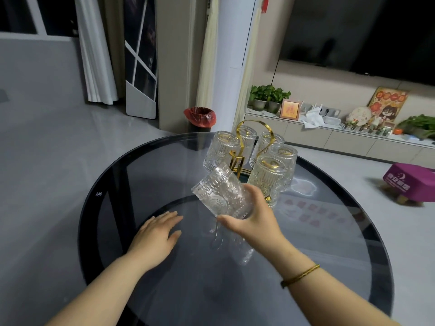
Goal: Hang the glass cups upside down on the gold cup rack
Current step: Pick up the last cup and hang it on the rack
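The gold cup rack (255,124) stands on the far part of the round glass table (353,243). Several embossed glass cups hang upside down on it; the nearest hung cup (268,177) is at the front right. My right hand (254,215) grips one more glass cup (221,196), tilted on its side, just in front of the rack's open front-left side. My left hand (157,231) lies flat on the table with fingers spread, to the left of the held cup, holding nothing.
The dark table rim (87,208) curves around on the left. Beyond the table are a red-lined bin (200,116), a white column, a low cabinet with plants (268,95) and a purple box (409,180) on the floor.
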